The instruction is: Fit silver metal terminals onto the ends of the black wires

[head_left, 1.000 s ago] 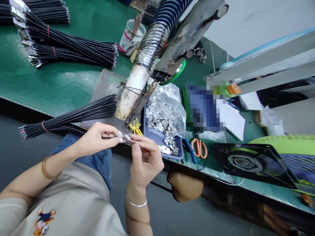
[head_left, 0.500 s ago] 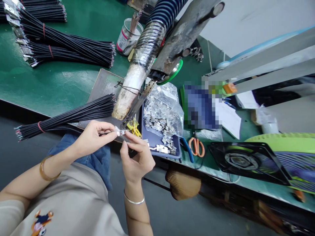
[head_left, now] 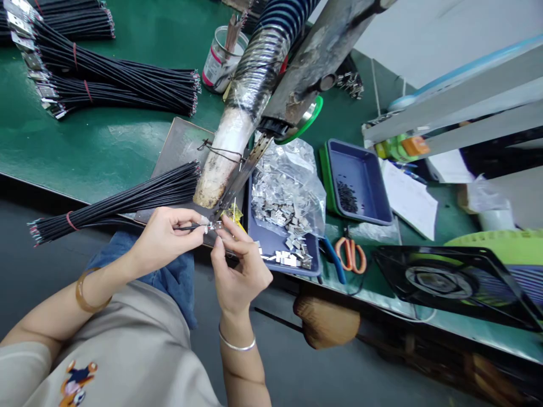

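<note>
Green worktop [head_left: 85,152] stretches along the room, its front edge above a dark grey floor [head_left: 280,362]. At that edge, one black cable [head_left: 185,228] lies in the left hand [head_left: 169,234], thumb and forefinger clamped on it near its end. A small metal piece [head_left: 215,225] shows at that end. The right hand [head_left: 240,263] has its fingertips right by the piece; whether they grip it, I cannot tell. Just above are a pale nozzle [head_left: 218,164] and a grey board [head_left: 173,150], with a banded cable bundle [head_left: 139,195] lying partly across the board. To the right, a blue tray [head_left: 267,242] holds a clear bag [head_left: 297,169] and loose metal parts [head_left: 288,259]; orange-handled scissors [head_left: 349,252] rest beyond it.
</note>
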`<state>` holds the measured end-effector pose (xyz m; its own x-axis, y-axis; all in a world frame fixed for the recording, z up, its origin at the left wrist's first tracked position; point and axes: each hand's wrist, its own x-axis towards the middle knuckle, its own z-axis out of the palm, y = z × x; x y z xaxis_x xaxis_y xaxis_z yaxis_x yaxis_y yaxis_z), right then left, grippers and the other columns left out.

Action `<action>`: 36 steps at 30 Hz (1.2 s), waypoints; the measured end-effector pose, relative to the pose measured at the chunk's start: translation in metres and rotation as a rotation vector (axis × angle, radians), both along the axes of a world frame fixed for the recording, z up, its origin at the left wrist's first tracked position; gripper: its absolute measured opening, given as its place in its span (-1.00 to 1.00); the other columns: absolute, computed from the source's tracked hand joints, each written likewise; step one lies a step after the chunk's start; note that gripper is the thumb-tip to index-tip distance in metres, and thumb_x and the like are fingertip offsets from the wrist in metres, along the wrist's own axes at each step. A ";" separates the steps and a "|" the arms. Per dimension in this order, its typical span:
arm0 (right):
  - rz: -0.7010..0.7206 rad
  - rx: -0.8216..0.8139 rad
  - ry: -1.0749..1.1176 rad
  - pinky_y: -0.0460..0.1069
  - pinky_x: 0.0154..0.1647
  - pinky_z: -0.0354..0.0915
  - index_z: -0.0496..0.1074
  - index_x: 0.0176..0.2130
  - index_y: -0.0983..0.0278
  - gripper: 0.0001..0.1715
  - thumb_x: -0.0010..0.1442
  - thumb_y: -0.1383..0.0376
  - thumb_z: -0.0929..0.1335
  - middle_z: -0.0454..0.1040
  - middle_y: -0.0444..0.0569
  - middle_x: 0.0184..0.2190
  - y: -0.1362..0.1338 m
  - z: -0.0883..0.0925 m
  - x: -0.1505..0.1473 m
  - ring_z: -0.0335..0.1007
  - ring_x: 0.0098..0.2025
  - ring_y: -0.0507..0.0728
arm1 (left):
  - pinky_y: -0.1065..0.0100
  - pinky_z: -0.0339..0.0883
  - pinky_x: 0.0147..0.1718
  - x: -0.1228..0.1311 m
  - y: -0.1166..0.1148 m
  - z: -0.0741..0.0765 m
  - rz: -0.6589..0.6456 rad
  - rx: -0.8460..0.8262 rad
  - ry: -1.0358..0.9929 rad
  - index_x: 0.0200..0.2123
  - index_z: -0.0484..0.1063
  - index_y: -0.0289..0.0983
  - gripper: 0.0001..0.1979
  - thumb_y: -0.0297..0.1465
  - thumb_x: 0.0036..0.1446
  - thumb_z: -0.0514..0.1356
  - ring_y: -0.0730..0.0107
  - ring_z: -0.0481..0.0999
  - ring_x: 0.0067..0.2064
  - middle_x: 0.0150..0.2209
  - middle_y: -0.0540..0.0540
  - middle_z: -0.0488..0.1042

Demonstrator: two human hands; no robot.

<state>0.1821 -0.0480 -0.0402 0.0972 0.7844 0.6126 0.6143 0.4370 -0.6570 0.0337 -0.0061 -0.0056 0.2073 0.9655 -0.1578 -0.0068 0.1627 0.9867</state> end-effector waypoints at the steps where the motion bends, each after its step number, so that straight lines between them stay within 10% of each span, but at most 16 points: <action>1: -0.002 0.001 -0.002 0.02 -0.18 0.63 0.41 -0.28 0.21 -0.85 0.24 0.45 0.42 0.67 0.07 -0.06 0.000 0.001 0.000 0.68 -0.11 0.17 | 0.55 0.06 -0.61 0.000 0.000 0.000 -0.005 0.015 0.011 -0.42 0.63 -0.39 -0.82 -0.42 -0.05 0.24 0.62 0.18 -0.56 -0.58 0.04 0.41; 12: 0.011 -0.020 0.025 0.02 -0.18 0.64 0.39 -0.31 0.21 -0.83 0.22 0.45 0.42 0.66 0.06 -0.04 0.003 0.005 0.000 0.69 -0.16 0.16 | 0.52 0.13 -0.57 -0.004 0.004 0.001 -0.017 0.041 0.036 -0.40 0.68 -0.42 -0.77 -0.41 -0.07 0.25 0.57 0.25 -0.53 -0.55 -0.05 0.50; 36: 0.000 -0.050 0.015 0.01 -0.16 0.62 0.42 -0.32 0.21 -0.86 0.22 0.43 0.42 0.68 0.04 -0.12 0.001 0.011 0.000 0.68 -0.18 0.13 | 0.48 -0.16 -0.60 -0.004 -0.002 0.002 -0.075 0.189 0.156 -0.46 0.49 -0.35 -0.86 -0.42 0.04 0.18 0.60 -0.06 -0.56 -0.62 0.16 0.01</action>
